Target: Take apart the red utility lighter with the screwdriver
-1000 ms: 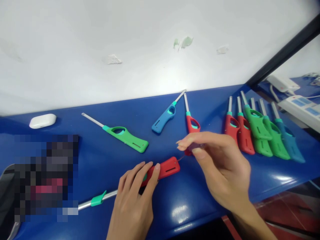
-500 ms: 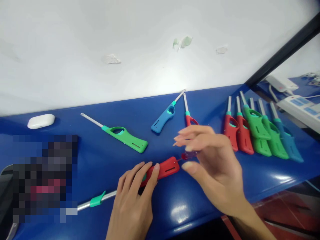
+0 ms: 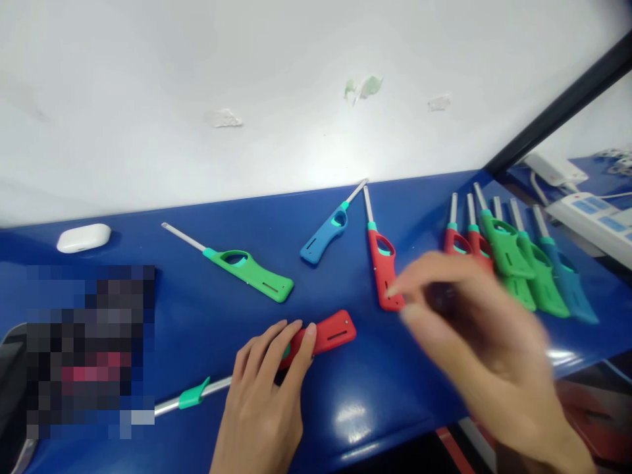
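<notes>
My left hand (image 3: 266, 388) is closed over a red gas lighter (image 3: 334, 331), pressing it flat on the blue table. Its metal tube (image 3: 168, 407) points left, with a loose green collar piece (image 3: 194, 394) partway along it. My right hand (image 3: 474, 336), blurred by motion, is raised to the right of that lighter, its thumb and fingers curled round a small screwdriver that is almost wholly hidden in the palm. Just beyond its fingertips lies a second red lighter (image 3: 382, 266). A blue lighter (image 3: 323, 236) and a green lighter (image 3: 254, 278) lie farther left.
Several red, green and blue lighters (image 3: 508, 250) lie in a row at the right, some overlapping. A white earbud case (image 3: 83, 237) sits at the far left, above a pixelated dark area. White power strips (image 3: 600, 214) stand beyond the black frame bar (image 3: 557, 99).
My right hand has pulled away from the end of the held lighter, moving right and toward me with the small screwdriver. The second red lighter is now uncovered. My left hand stays put.
</notes>
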Motion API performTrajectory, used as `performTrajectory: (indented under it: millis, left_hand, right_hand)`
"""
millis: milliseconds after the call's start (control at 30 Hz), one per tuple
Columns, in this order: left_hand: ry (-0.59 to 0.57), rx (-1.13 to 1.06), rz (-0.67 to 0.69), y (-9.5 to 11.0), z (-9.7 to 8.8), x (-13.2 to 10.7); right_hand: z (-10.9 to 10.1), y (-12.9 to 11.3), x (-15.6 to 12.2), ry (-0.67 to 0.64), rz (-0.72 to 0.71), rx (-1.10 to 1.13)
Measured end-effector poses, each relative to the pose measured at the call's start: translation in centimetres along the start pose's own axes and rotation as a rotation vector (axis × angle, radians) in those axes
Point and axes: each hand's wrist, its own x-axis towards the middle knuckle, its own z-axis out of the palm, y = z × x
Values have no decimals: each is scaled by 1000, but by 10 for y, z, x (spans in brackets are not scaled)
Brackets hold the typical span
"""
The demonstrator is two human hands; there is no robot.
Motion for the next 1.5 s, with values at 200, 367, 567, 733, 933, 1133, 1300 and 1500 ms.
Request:
performTrajectory:
  millis: [200,367,567,733,933,1133,1300,1500]
  left_hand:
    - [15,6,27,0,1,1]
    - [37,7,22,0,2,-2]
    - [32,50,22,0,3,-2]
    - [48,62,-6,2,4,-3]
    - [58,66,-12,2,4,-3]
    - [66,66,-10,2,4,-4]
    - [80,60,-32,4,4,-3]
    - [93,44,-36,5,3,-3]
  right_hand:
    - [26,28,-6,-335,54,-664]
    - [41,32,-6,-383,21,-873]
    - [34,24,1,-567,-162,-998]
    - [33,29,0,-657,-274,-1046]
    - [28,33,1,-710,-358,-1084]
    - [20,31,5,-725,-459,-1118]
    - [15,31,10,-724,-509,-1127]
    - [22,30,9,-668,-443,-1122]
